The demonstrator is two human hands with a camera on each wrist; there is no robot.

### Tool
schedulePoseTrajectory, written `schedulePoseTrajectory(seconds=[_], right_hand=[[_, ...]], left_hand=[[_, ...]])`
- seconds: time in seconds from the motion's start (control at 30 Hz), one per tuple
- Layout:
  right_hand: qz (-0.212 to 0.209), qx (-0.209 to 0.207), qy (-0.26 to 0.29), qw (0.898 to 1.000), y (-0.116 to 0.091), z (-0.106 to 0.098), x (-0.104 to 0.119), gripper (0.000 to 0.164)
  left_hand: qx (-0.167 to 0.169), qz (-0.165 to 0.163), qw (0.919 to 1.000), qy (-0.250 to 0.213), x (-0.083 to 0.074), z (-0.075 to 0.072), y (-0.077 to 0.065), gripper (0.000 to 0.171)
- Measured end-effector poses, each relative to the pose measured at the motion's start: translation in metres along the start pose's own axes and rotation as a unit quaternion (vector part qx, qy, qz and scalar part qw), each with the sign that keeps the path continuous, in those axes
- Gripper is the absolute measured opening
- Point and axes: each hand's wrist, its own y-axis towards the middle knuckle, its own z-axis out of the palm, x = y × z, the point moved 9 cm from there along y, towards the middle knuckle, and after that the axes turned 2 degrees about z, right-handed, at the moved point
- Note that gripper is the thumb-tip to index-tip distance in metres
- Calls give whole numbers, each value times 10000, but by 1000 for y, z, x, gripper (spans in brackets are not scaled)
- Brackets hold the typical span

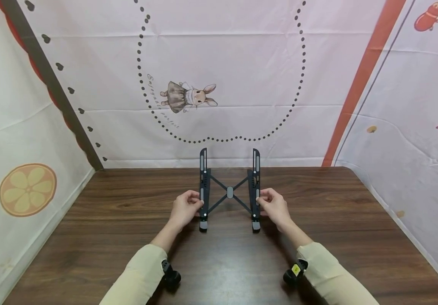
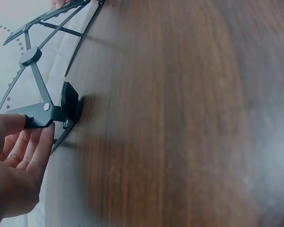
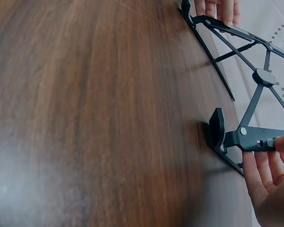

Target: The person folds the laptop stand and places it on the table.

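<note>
Brown table (image 1: pixel 230 262), printed cloth backdrop (image 1: pixel 242 76)

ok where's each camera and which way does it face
Head: worn on head, facing forward-down at the stand; left grip, right grip, sleeves show.
Left wrist: worn there, facing the stand's left side; both grips partly show.
Right wrist: worn there, facing the stand's right side; both grips partly show.
Wrist views share stand and table.

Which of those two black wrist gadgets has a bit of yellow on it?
The right-wrist gadget: a yellow patch shows on it in the head view, while the left-wrist gadget shows none.
</note>
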Motion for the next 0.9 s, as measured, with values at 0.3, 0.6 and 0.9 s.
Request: schedulePoseTrajectory(seconds=[0.3,0.6,0.9], right_hand=[[10,35,31,10000,3,9,4,25],[-8,99,58,9999,5,16,8,25],[60,78,38,9999,9,18,9,25]], left_hand=[[-14,-116,9999,86,1,-10,-2,25],[-141,-153,9997,136,3,-17,0,20],[-158,-248,9995,72,6,-19,3,18]])
